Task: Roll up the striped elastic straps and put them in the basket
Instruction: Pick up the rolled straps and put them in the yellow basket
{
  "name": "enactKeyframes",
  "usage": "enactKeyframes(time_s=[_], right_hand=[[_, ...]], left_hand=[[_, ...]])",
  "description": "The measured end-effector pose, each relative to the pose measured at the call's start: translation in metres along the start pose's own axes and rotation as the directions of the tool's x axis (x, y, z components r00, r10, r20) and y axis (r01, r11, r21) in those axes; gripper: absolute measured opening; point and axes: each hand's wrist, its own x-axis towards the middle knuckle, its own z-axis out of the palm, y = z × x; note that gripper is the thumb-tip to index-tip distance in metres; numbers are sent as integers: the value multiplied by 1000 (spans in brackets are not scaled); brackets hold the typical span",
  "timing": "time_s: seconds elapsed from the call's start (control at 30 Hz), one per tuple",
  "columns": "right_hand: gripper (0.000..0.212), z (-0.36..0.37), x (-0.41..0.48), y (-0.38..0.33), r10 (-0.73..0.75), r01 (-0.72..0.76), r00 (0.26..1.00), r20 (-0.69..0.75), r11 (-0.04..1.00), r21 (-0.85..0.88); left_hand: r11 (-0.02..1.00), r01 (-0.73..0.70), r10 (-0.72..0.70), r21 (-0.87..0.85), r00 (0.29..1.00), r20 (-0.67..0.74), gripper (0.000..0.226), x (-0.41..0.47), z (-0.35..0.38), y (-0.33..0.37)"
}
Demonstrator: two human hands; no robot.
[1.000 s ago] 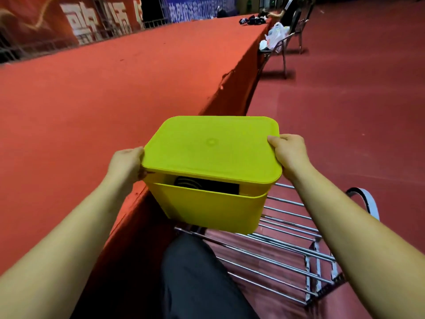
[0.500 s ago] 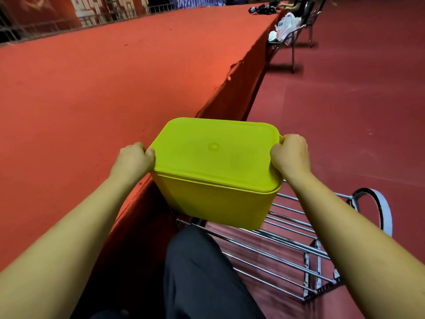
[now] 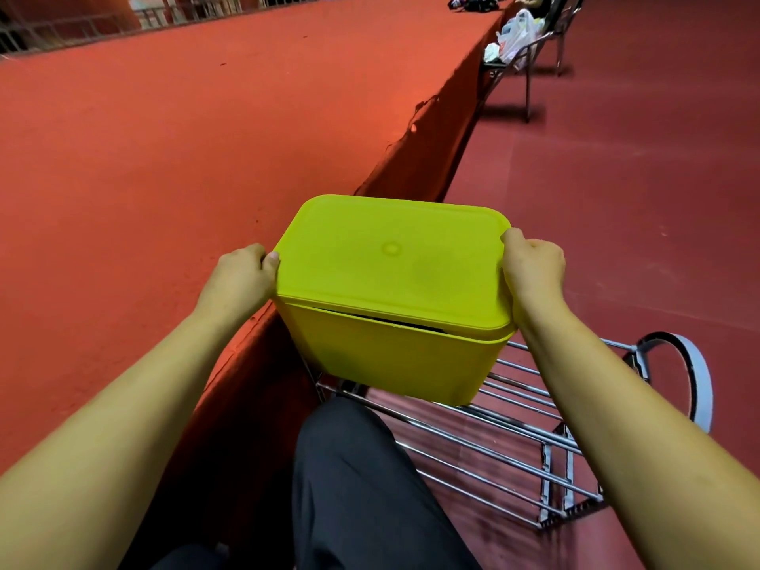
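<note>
A lime-green plastic basket (image 3: 395, 364) sits in front of me, partly over a chrome wire rack. Its matching lid (image 3: 390, 261) lies on top, with a thin dark gap along the near edge. My left hand (image 3: 240, 277) grips the lid's left edge with curled fingers. At the lid's right edge, my right hand (image 3: 532, 269) holds on the same way. The straps are hidden inside the basket.
A chrome wire rack (image 3: 514, 438) with a curved grey end piece (image 3: 695, 380) stands on the red floor at right. A raised red-carpeted platform (image 3: 164, 137) runs along the left. A chair (image 3: 530, 51) with plastic bags is far ahead. My dark-trousered leg (image 3: 362, 487) is below.
The lid has come down from a wide tilt onto the basket, leaving only a thin gap at the near edge. Both hands stayed on its sides.
</note>
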Motion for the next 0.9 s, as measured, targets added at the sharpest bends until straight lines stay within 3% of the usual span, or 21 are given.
enactKeyframes(time_s=[0.13, 0.4, 0.57, 0.7, 0.8, 0.9], right_hand=[[40, -8, -2, -7, 32, -29, 999, -35, 996, 88], [44, -6, -4, -8, -58, 58, 998, 0, 998, -20], [40, -11, -4, -15, 23, -16, 999, -31, 982, 190], [34, -13, -4, -17, -13, 24, 999, -45, 970, 242], [36, -17, 4, -11, -56, 57, 998, -14, 990, 131], [16, -20, 4, 0, -171, 174, 985, 35, 977, -120]], left_hand=[[999, -34, 35, 41, 999, -25, 34, 3, -1, -2], [994, -39, 37, 100, 999, 13, 33, 8, -1, -1], [995, -96, 98, 27, 990, -100, 34, 1, 1, -6], [995, -95, 91, -27, 987, -133, 34, -2, -3, -7], [996, -85, 82, -27, 993, -79, 37, 1, -7, -2], [997, -52, 52, 49, 999, -12, 36, 4, -6, 2]])
